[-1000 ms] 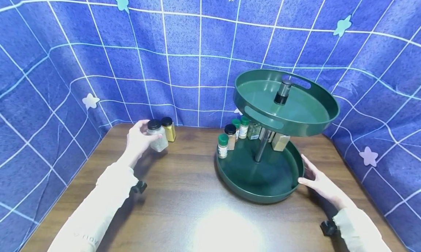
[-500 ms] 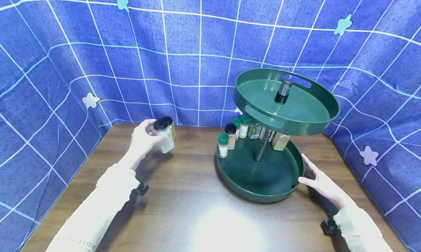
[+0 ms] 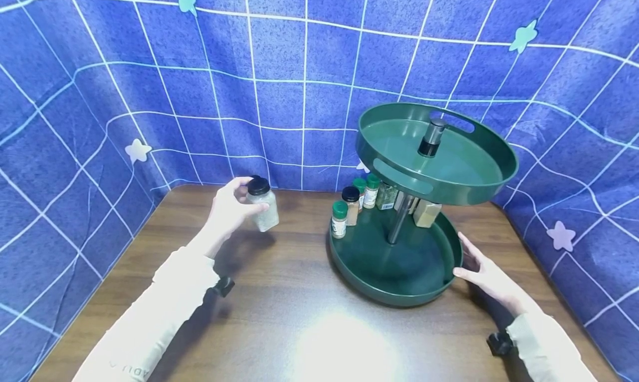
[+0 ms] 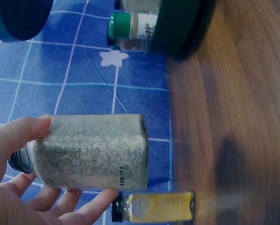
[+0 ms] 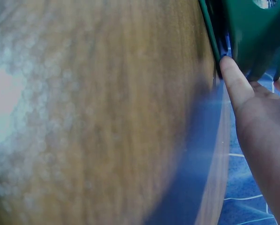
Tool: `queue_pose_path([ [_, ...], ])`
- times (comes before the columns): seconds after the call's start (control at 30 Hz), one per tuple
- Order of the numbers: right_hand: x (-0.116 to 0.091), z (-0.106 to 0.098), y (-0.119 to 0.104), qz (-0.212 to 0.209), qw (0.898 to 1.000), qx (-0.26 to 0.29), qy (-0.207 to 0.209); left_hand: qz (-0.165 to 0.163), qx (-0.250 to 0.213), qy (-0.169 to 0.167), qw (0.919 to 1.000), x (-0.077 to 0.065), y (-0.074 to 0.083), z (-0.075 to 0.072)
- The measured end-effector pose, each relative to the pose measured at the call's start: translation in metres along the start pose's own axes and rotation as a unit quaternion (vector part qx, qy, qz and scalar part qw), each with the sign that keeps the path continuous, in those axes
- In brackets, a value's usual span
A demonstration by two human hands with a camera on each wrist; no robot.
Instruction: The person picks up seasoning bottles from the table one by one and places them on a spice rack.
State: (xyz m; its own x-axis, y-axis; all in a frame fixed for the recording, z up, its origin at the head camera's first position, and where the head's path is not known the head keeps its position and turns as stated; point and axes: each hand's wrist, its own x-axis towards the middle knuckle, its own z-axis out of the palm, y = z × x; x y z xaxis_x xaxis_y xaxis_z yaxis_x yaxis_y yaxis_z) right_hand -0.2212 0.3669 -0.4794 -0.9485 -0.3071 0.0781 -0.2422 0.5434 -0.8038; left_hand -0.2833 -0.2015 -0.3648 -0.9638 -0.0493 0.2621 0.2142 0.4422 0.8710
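Observation:
My left hand (image 3: pixel 227 210) grips a clear spice jar (image 3: pixel 267 211) with a black lid and speckled grey-white contents. It is tilted and held above the table. In the left wrist view, a yellow-filled jar (image 4: pixel 161 207) with a black lid stands beyond it; the head view has this one almost wholly hidden. At the right, my right hand (image 3: pixel 486 274) touches the outer wall of the lower tray of a green two-tier spice rack (image 3: pixel 399 298), thumb and fingers spread along it. The right wrist view shows the thumb (image 5: pixel 236 84) against the tray's edge.
Along the lower tray's back stand a green-capped bottle (image 3: pixel 339 220), a black-lidded jar (image 3: pixel 351 205) and several more spice containers. The upper tray (image 3: pixel 439 177) overhangs them on a metal post (image 3: pixel 400 221). A blue patterned cloth (image 3: pixel 279 93) hangs behind the wooden table (image 3: pixel 279 293).
My left hand has carried the speckled jar to the right, and it now covers the yellow jar in the head view. The right hand and rack have stayed put.

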Motion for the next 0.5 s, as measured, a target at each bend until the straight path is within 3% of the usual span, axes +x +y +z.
queue_pose_path([
  [0.27, 0.0, 0.0, 0.0, -0.003, 1.0, -0.005, 0.004, 0.01, -0.021, -0.032, 0.9992, -0.017, 0.046, 0.005],
  [0.37, 0.0, 0.001, 0.0, -0.005, 1.0, -0.003, 0.005, 0.022, -0.02, -0.04, 0.9988, -0.017, 0.051, 0.009],
  [0.5, 0.0, 0.001, 0.0, -0.011, 1.0, 0.002, 0.006, 0.041, -0.029, -0.051, 0.9975, -0.009, 0.042, 0.017],
])
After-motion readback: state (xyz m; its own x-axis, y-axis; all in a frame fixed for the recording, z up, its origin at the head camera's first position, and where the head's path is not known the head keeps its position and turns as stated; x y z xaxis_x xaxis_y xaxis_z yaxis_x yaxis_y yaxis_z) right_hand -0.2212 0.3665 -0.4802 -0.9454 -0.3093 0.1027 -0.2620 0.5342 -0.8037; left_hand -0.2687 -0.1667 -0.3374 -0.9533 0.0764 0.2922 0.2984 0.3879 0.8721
